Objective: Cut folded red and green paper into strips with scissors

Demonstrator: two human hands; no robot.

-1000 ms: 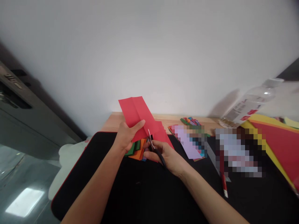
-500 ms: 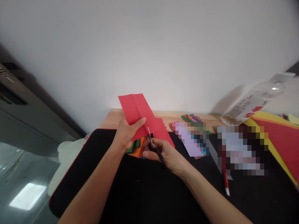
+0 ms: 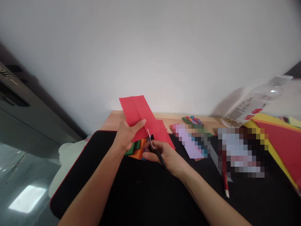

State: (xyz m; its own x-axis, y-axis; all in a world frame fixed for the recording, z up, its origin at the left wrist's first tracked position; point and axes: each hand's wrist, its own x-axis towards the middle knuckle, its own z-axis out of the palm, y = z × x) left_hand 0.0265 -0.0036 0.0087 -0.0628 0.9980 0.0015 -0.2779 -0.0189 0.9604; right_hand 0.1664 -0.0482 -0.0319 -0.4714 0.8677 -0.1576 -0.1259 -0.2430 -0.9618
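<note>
My left hand (image 3: 127, 133) pinches a creased sheet of red paper (image 3: 141, 108), its thumb lying across the front. The fingers of my right hand (image 3: 163, 152) are wrapped round the black handles of a pair of scissors (image 3: 158, 154). Their blades point up and meet the lower edge of the red sheet, just right of my left thumb. More red paper pieces (image 3: 163, 135) lie behind my right hand. Below the held sheet, orange paper (image 3: 136, 153) and green paper (image 3: 131, 150) are partly covered by my hands.
On the black mat (image 3: 131, 194) to the right are lilac paper (image 3: 194, 150), a red pencil (image 3: 226, 185) and a clear ruler (image 3: 217, 160). A plastic bottle (image 3: 255, 100) stands behind, beside large red sheets (image 3: 279, 141). Colourful folded pieces (image 3: 192, 120) lie by the wall.
The scissors and my right hand have shifted very slightly left. The camera view has moved a little. Both hands keep their hold.
</note>
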